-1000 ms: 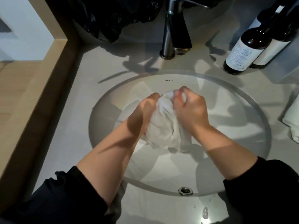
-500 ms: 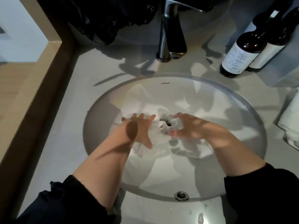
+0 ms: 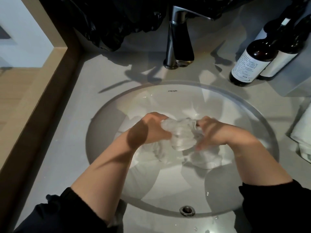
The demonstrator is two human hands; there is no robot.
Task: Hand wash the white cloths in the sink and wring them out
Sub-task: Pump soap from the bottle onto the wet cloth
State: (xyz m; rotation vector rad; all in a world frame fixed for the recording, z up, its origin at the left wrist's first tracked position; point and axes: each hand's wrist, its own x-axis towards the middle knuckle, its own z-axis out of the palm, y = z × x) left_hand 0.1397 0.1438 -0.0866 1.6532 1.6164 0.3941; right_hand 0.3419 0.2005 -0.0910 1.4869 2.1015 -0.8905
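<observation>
Two bottles [image 3: 249, 64] — faucet [image 3: 180, 39] behind sink [image 3: 168, 101]

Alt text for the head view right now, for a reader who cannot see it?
A person's left hand and right hand grip a bunched white cloth between them, low in a round white sink. A tap stands behind the basin, two dark bottles at the back right, and a folded towel lies on the counter at right.

Black sleeves [image 3: 55, 214] pushed up, bare forearms, bare hands [image 3: 152, 130]
</observation>
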